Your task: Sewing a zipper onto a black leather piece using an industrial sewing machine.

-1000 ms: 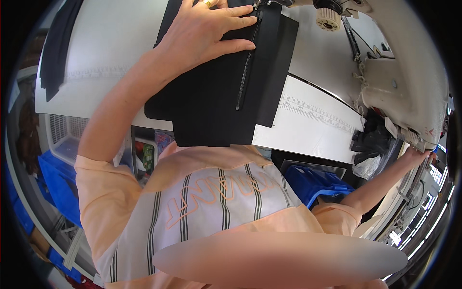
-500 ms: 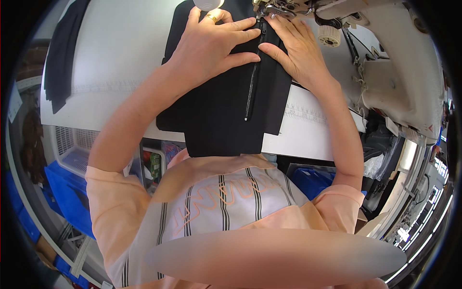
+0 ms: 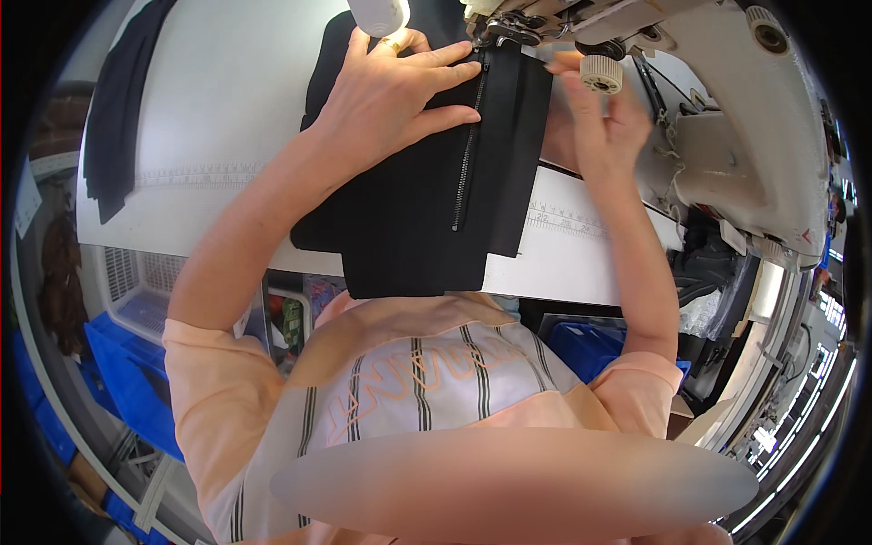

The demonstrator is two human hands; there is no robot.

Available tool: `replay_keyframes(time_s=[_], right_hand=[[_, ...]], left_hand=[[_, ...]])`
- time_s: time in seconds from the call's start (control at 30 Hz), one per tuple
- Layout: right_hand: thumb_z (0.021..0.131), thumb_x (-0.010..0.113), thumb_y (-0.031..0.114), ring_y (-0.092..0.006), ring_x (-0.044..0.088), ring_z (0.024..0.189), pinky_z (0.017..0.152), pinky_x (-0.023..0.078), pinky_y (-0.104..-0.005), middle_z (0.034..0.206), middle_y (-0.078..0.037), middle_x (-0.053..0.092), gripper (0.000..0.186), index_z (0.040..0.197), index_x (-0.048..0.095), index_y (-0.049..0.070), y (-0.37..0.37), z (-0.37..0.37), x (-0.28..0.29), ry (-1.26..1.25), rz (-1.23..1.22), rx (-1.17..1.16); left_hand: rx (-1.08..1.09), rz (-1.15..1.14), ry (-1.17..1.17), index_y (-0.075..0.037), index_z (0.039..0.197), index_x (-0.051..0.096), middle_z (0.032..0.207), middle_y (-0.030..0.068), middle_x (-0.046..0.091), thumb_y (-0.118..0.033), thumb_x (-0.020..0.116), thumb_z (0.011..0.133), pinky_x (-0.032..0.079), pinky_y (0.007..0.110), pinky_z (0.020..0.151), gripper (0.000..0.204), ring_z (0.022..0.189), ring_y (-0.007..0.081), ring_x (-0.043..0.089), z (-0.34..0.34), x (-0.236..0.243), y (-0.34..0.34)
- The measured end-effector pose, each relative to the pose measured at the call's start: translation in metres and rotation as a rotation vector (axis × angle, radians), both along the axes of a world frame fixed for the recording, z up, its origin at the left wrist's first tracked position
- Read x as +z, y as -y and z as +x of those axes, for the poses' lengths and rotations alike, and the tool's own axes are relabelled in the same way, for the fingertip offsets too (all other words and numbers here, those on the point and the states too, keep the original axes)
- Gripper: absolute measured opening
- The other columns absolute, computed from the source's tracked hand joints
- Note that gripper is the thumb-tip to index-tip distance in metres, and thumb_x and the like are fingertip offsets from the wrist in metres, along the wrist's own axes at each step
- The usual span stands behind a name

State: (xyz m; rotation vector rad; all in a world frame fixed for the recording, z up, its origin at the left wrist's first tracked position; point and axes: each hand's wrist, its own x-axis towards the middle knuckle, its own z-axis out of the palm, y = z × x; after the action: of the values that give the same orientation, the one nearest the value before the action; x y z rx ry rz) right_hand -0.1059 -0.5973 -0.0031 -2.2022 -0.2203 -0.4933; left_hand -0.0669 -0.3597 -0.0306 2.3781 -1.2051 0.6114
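Observation:
A black fabric piece (image 3: 391, 218) lies on the white sewing table, its near end hanging over the front edge. Down it runs a zipper (image 3: 466, 163) with metal teeth, its far end by the needle area (image 3: 480, 38) of a sewing machine. My left hand (image 3: 391, 91), with a ring on one finger, rests on the fabric just left of the zipper. Its fingers are stretched out and apart. My right hand (image 3: 607, 123) is off the fabric on the right, below a cream ridged knob (image 3: 601, 74). Motion smears its fingers, so its grip is unclear.
The machine's pale body (image 3: 772, 145) fills the right side. A white lamp head (image 3: 380, 14) hangs above my left hand. Dark cloth strips (image 3: 123, 109) lie at the table's left. Below sit a white basket (image 3: 136, 282) and blue bins (image 3: 132, 372). A ruler scale (image 3: 563, 218) marks the table.
My right hand has lifted from the fabric beside the zipper and moved right, below the knob. The fabric and zipper have shifted slightly left in view; my left hand stays on the fabric.

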Motion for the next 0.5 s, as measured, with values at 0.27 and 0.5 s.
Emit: replay_keyframes(time_s=[0.27, 0.5], right_hand=[[0.096, 0.065, 0.019, -0.0102, 0.056, 0.063, 0.061, 0.046, -0.0223, 0.079, -0.005, 0.069, 0.019, 0.094, 0.064, 0.000, 0.052, 0.017, 0.001, 0.439, -0.408, -0.195], [0.096, 0.064, 0.019, -0.0147, 0.055, 0.056, 0.055, 0.045, -0.0240, 0.074, -0.007, 0.068, 0.018, 0.097, 0.065, 0.001, 0.040, 0.015, 0.011, 0.571, -0.457, -0.154]], left_hand=[[0.025, 0.088, -0.089, -0.018, 0.118, 0.070, 0.130, -0.0059, 0.063, -0.044, 0.072, 0.081, 0.032, 0.058, 0.106, 0.045, 0.103, 0.0204, 0.057, -0.001, 0.005, -0.003], [0.023, 0.116, -0.102, -0.019, 0.119, 0.070, 0.130, -0.0061, 0.063, -0.043, 0.072, 0.082, 0.032, 0.058, 0.106, 0.044, 0.104, 0.0200, 0.056, -0.003, 0.008, -0.004]])
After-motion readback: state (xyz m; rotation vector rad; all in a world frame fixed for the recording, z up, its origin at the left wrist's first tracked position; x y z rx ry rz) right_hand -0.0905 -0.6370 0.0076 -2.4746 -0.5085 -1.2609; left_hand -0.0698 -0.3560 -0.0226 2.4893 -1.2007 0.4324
